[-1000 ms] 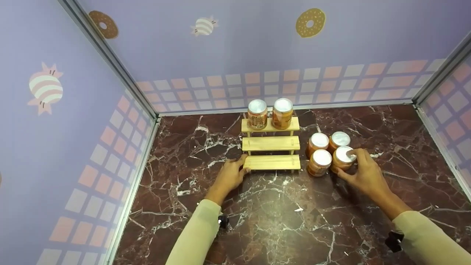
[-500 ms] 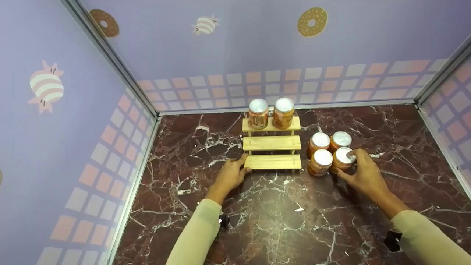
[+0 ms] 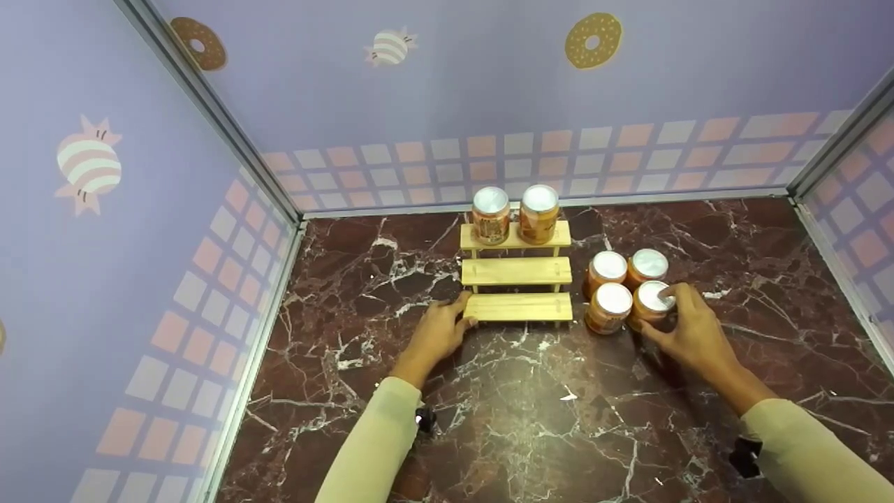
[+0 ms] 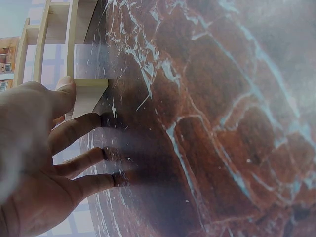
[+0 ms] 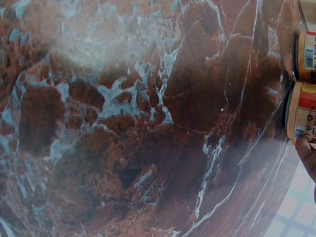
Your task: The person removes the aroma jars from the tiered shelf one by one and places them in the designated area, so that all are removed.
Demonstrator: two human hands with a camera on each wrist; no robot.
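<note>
In the head view my left hand (image 3: 438,332) holds the left end of the lowest step of a yellow wooden three-step rack (image 3: 517,307). The left wrist view shows its thumb (image 4: 65,94) at the step's end and other fingertips low by the tabletop. To the right of the rack, my right hand (image 3: 695,332) pinches the near right can (image 3: 646,311), thumb in front and a finger over the pale lid. This can stands upright in a tight cluster with an orange can (image 3: 606,318) and others. The right wrist view shows only a fingertip below a labelled can (image 5: 302,113).
Two orange cans (image 3: 491,220) with pale lids stand on the rack's top step. The dark marbled tabletop (image 3: 531,419) meets a purple patterned wall (image 3: 461,91) behind and another at the left. Small white scraps lie on the tabletop.
The view has shifted very slightly. Both hands, the rack and the cans stay where they were.
</note>
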